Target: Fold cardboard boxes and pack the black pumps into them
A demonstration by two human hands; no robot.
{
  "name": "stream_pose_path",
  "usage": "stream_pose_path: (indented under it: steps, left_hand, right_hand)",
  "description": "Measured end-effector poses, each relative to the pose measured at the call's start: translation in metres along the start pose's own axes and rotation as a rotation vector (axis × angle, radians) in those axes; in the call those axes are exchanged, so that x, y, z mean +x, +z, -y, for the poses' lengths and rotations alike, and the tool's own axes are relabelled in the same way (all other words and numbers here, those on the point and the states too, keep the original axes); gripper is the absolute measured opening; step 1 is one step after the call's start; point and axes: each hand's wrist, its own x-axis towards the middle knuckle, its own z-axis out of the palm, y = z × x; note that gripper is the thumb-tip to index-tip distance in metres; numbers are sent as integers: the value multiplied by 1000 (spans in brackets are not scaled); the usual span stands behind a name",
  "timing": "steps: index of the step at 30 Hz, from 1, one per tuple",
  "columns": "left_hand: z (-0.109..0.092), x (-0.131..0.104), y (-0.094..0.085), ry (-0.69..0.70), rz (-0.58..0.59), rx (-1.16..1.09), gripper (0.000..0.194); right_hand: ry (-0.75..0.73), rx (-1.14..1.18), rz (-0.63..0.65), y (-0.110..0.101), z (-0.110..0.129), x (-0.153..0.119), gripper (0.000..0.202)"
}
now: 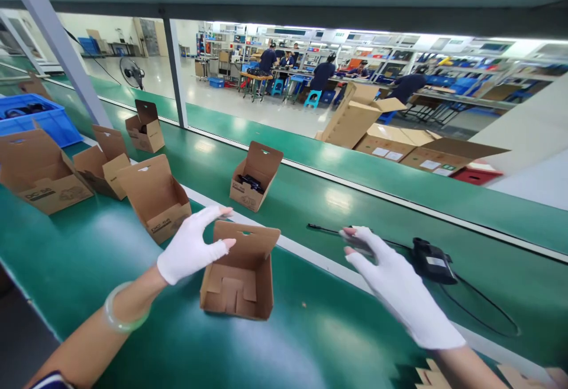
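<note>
My left hand [195, 244], in a white glove with bare fingertips, is open, thumb and fingers apart. It hovers at the left side of an open cardboard box [237, 279] whose flap stands up; the folded bottom shows inside. My right hand [394, 279], gloved likewise, reaches over the belt with thumb and fingers apart, its fingertips slightly blurred. Close to those fingertips runs the thin black cable [323, 229] of a black device [433, 260] with a pale label. I cannot tell whether they touch the cable. The device lies on the green belt, a cable loop to its right.
On the belt, one open box [252, 185] holds a black item; another box [145, 129] stands farther back. More open boxes [155, 199] line the left, near a blue bin [39, 119]. Large cartons [394, 143] stand beyond the belt. People [323, 75] work in the background.
</note>
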Motion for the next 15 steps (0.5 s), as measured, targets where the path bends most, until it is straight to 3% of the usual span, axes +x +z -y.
stream_pose_path:
  steps: [2, 4, 8, 12, 15]
  left_hand:
    - [-18, 17, -8, 196, 68, 234, 44]
    - [-36, 33, -9, 323, 227, 463, 38]
    - [-54, 54, 3, 316, 456, 795, 46]
    - [-41, 56, 10, 328, 444, 928, 47]
    - [-27, 55, 8, 358, 350, 917, 48]
  right_hand:
    - [-10, -301, 26, 2, -29, 16, 43]
    - [10, -576, 62, -4, -58, 32, 41]
    - [261, -783, 53, -34, -126, 64, 38]
    - [578, -700, 8, -58, -194, 85, 43]
    - [685, -540, -5, -50, -227, 95, 50]
